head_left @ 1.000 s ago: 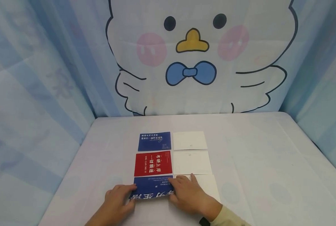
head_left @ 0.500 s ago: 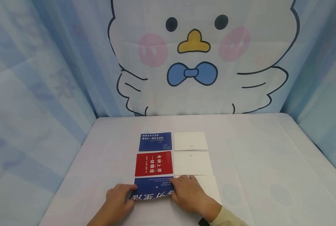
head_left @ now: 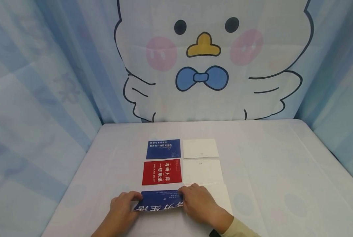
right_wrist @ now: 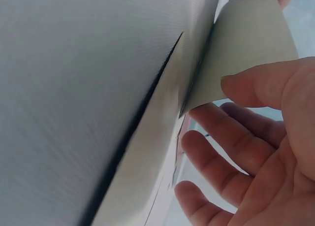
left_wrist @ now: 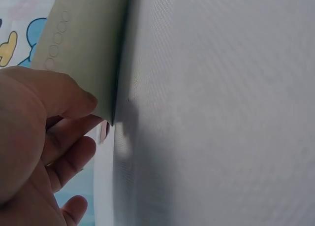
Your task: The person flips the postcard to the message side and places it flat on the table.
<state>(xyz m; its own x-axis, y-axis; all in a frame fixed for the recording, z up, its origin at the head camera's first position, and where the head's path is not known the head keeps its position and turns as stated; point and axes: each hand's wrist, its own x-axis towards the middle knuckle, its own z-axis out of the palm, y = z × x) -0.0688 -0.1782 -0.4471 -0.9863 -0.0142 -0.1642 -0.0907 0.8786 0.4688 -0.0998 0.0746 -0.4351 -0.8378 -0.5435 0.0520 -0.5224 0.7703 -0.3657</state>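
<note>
A blue postcard [head_left: 160,199] with white lettering is held at its two short ends, its near side tilted up. My left hand [head_left: 122,210] pinches the left end between thumb and fingers, and my right hand [head_left: 200,204] pinches the right end. From the left wrist the card's pale back [left_wrist: 83,44] shows, with a row of small circles along it; the right wrist view shows that plain back [right_wrist: 246,44] too. Beyond the held card lie a red postcard [head_left: 161,172] and another blue postcard [head_left: 163,148], both flat.
To the right is a column of cream cards: a far one [head_left: 200,148], a middle one [head_left: 202,171] and a near one [head_left: 221,196] partly covered by my right hand. They lie on a pale tablecloth [head_left: 268,177]. A printed curtain [head_left: 203,98] hangs behind the table.
Both hands have drawn the held blue postcard slightly toward me, lifting its far edge and widening the gap to the red postcard. The other cards have stayed in place.
</note>
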